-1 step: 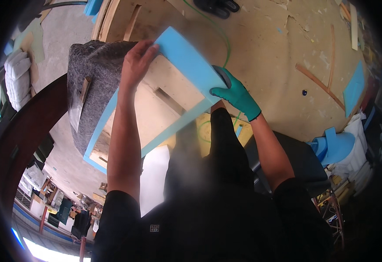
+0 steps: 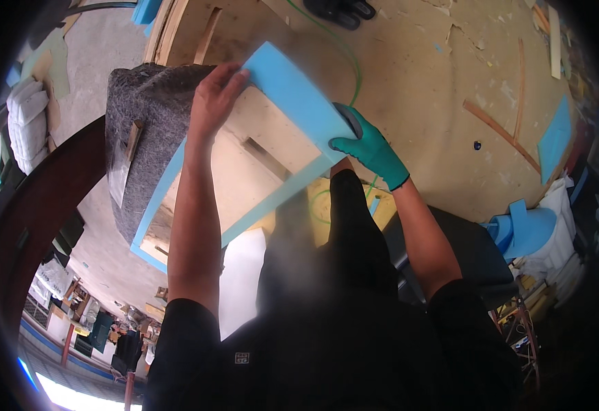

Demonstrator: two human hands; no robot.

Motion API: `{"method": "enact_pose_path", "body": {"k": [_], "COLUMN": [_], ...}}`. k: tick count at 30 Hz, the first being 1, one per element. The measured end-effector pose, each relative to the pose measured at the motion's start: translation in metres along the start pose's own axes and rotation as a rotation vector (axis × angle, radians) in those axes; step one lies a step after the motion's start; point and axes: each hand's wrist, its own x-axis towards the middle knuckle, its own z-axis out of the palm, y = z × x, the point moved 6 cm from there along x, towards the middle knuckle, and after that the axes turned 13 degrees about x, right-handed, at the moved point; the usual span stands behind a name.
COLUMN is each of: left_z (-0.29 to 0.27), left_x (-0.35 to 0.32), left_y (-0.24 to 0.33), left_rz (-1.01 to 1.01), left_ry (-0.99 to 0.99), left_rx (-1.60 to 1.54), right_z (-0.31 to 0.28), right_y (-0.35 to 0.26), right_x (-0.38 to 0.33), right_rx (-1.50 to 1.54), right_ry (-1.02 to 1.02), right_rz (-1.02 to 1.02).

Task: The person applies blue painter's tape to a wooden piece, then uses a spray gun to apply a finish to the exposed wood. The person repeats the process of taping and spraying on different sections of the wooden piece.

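A wooden panel (image 2: 261,127) edged with light blue foam (image 2: 299,92) is tilted in front of me. A slot runs through its pale face. My left hand (image 2: 217,96), bare, grips the upper left corner, with its fingers bent over the foam edge. At the right corner my right hand (image 2: 371,144), in a green glove with a dark palm, holds the foam, its thumb on the near side. The fingertips of the gloved hand are hidden behind the edge. My left forearm covers part of the panel's left side.
A grey fabric-covered piece (image 2: 142,116) stands behind the panel on the left. On the right are a black padded seat (image 2: 450,253), wooden strips (image 2: 498,130) on the floor and blue foam scraps (image 2: 529,226). A green hose (image 2: 354,61) crosses the floor near dark shoes (image 2: 340,10).
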Motion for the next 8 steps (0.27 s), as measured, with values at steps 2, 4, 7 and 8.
{"method": "enact_pose_path", "body": {"k": [2,4,7,8], "left_z": [0.0,-0.001,-0.006,-0.012], "left_x": [0.0,-0.001,-0.003,-0.002], "left_y": [0.002,0.004,0.007,0.007], "left_rz": [0.003,0.001,-0.016,-0.015], "left_ry": [0.003,-0.001,0.023,0.03], "left_rx": [0.002,-0.006,-0.001,0.004], "right_z": [0.0,-0.001,0.005,0.001], "right_y": [0.003,0.007,0.012,0.028], "right_x": [0.001,0.001,0.005,0.008], "right_rx": [-0.023,-0.074,-0.209,-0.261], "right_ry": [0.003,0.018,0.059,0.079], "right_rz": [-0.058,-0.097,-0.161,-0.198]}}
